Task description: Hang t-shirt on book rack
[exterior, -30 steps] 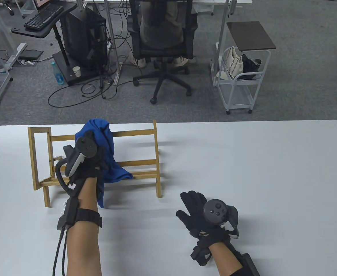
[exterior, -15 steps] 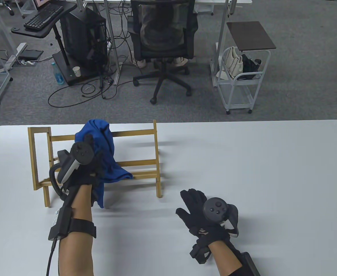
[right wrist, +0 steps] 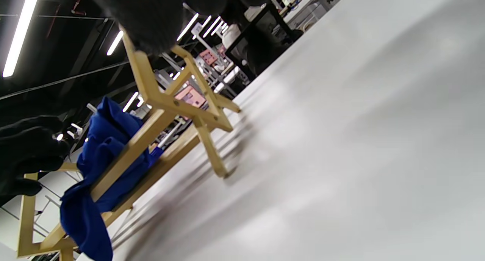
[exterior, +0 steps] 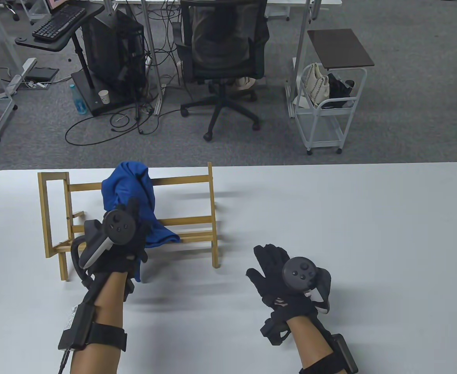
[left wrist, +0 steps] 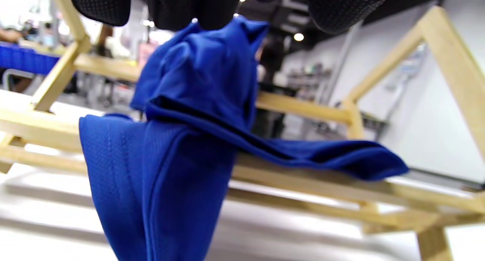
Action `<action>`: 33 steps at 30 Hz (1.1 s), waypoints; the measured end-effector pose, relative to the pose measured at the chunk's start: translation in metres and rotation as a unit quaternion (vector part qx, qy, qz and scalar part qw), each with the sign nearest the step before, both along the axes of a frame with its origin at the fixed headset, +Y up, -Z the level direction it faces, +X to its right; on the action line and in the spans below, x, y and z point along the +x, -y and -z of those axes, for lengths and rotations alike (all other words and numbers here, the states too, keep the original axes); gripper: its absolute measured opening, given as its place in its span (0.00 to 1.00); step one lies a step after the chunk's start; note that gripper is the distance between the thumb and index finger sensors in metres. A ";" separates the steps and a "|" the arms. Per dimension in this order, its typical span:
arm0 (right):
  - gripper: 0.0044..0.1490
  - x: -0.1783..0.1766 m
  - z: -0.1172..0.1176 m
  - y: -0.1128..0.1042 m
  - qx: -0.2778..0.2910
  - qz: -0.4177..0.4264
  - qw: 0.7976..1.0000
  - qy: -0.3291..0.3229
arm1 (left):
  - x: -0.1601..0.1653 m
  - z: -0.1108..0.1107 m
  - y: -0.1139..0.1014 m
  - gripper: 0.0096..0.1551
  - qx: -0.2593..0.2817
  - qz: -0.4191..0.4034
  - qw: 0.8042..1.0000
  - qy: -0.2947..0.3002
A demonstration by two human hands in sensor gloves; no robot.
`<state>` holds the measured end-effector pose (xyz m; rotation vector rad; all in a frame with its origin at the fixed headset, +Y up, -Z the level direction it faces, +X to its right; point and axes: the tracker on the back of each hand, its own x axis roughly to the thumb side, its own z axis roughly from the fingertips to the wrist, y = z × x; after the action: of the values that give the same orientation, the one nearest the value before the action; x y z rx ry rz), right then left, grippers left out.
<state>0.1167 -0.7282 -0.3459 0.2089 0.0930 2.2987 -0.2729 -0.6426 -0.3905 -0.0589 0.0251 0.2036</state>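
A blue t-shirt (exterior: 134, 183) is draped over the top rail of the wooden book rack (exterior: 181, 180) at the table's left. Part of it hangs down the front past the lower rails. My left hand (exterior: 133, 210) is just in front of the shirt with its fingers extended toward the cloth and gripping nothing. In the left wrist view the gloved fingertips (left wrist: 102, 3) hover just above the shirt's bunched peak (left wrist: 212, 37), with the rack's rails (left wrist: 303, 109) behind. My right hand (exterior: 269, 265) floats over the table right of the rack, fingers spread. The right wrist view shows the shirt (right wrist: 102, 147) on the rack (right wrist: 151, 98).
The white table (exterior: 349, 218) stretches to the right of the rack. Beyond its far edge stand an office chair (exterior: 224, 58), a white trolley (exterior: 322, 117) and a computer stand (exterior: 111, 58) on grey carpet.
My left hand has drawn back from the shirt's top toward the table's near edge, leaving the shirt on the rail. My right hand has shifted slightly forward and right.
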 end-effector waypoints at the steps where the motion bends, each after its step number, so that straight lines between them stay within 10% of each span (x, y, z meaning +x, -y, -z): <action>1: 0.41 0.000 0.001 -0.002 0.001 -0.001 1.000 0.002 | 0.001 -0.002 0.000 0.39 0.002 0.001 1.000 0.004; 17: 0.40 0.008 -0.006 -0.045 0.053 -0.038 0.997 0.028 | 0.015 -0.049 0.012 0.43 0.010 0.000 0.997 0.081; 33: 0.41 0.026 -0.020 -0.039 0.084 -0.119 0.988 0.045 | 0.032 -0.072 0.040 0.48 0.004 0.008 0.990 0.139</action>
<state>0.1430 -0.6893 -0.3257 0.1879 -0.1290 2.5519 -0.2413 -0.6823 -0.3188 -0.0793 -0.2524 0.1788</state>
